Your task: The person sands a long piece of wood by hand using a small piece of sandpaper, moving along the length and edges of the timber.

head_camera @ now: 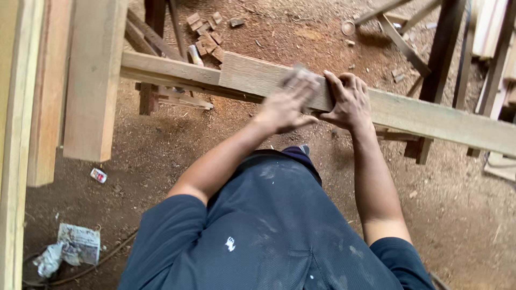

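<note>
A long pale wooden plank (430, 118) runs across the view from the upper left down to the right edge. My left hand (285, 107) is blurred by motion and lies on the plank's top face. It presses a small grey sheet (301, 75), apparently sandpaper, under its fingers. Just to its right, my right hand (350, 101) grips the plank, with the fingers curled over its far edge. Both forearms reach out from my dark blue shirt (269, 231).
Thick boards (94, 80) stand along the left side. A narrower beam (166, 69) joins the plank's left end. Wood offcuts (207, 37) lie on the sawdust floor, dark trestle legs (441, 53) stand at the right, and crumpled paper (75, 247) lies at the lower left.
</note>
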